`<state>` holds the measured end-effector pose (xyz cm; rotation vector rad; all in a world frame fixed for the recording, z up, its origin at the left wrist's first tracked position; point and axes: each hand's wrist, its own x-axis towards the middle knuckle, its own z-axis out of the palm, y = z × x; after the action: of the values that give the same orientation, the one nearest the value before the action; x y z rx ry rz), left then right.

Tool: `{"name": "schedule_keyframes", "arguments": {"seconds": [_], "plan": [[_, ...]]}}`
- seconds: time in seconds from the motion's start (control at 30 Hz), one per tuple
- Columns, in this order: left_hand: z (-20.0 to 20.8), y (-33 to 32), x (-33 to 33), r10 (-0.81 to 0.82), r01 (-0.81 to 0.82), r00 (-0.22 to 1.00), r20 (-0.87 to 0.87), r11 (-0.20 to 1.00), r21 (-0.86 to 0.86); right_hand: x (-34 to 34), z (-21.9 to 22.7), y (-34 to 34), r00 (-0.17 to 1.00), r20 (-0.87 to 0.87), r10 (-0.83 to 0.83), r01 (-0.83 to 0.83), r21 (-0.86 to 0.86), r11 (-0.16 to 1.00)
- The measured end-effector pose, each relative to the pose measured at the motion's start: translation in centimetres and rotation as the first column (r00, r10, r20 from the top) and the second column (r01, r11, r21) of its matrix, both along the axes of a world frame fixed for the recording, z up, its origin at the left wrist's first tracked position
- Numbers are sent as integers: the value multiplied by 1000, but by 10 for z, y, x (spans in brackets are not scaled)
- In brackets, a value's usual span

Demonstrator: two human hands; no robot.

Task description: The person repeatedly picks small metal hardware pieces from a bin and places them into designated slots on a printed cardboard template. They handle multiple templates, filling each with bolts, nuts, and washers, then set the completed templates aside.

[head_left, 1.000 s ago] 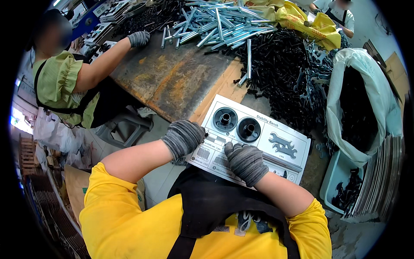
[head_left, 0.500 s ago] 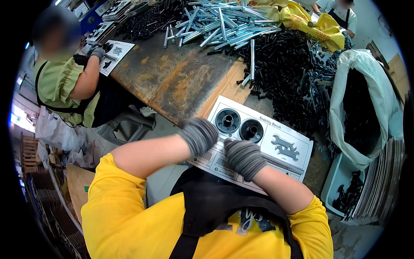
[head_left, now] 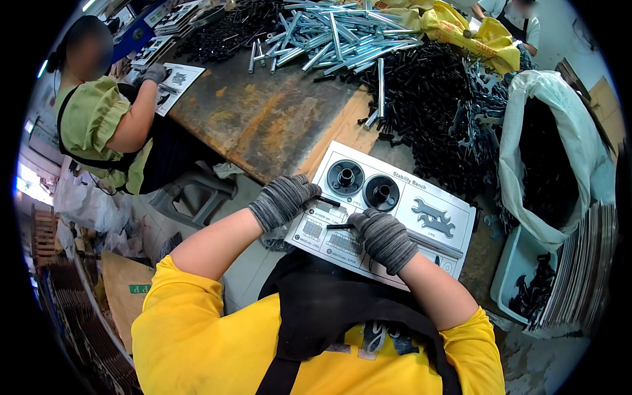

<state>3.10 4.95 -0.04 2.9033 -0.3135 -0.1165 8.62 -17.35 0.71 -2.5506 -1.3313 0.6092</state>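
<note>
A white printed card [head_left: 428, 187] lies at the table's near edge, tilted down to the right. On its upper part sit two black round flanged knobs [head_left: 345, 178], with two grey open-end wrenches [head_left: 432, 217] to their right. A silver tube [head_left: 434, 245] lies along the lower right. At the card's left edge my left hand [head_left: 284, 202], in a grey knit glove, pinches one end of a short black bolt [head_left: 329, 201]. My gloved right hand [head_left: 384, 241], over the card's middle, has its fingertips closed on another black bolt [head_left: 340, 226].
Silver tubes [head_left: 329, 33] are heaped at the back. A large pile of black bolts [head_left: 428, 105] borders loose wrenches [head_left: 484, 112]. At right stand a white sack [head_left: 510, 158] and a pale bin [head_left: 503, 283]. A co-worker [head_left: 99, 125] handles another card at left.
My left hand has moved left and slightly down, off the knobs. Both black bolts now show at my fingertips. My right hand has shifted slightly right.
</note>
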Motion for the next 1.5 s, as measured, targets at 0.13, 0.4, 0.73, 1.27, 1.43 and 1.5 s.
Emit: {"name": "schedule_keyframes", "arguments": {"seconds": [0.13, 0.4, 0.73, 1.27, 1.43, 1.5], "plan": [[-5, 0, 6, -112, 109, 993, -29, 990, -86, -6, -11, 10, 994, 105, -36, 19, 155, 988], [3, 0, 15, -213, 195, 971, -112, 969, -151, 15, 5, 18, 987, -116, -113, 108, -45, 993], [11, 7, 29, -110, 110, 994, 26, 879, -464, 51, 10, -7, 987, -79, -143, 149, 81, 985], [9, -125, 204, 47, -26, 993, -108, 981, 191, 120, 26, -22, 901, 247, -357, 427, -353, 832], [22, -132, 204, 70, -33, 974, -216, 984, 175, 134, 30, -11, 868, 133, -478, 481, -456, 748], [23, -134, 205, 63, -19, 966, -250, 984, 174, 131, 39, -6, 873, 123, -472, 471, -464, 750]]}}
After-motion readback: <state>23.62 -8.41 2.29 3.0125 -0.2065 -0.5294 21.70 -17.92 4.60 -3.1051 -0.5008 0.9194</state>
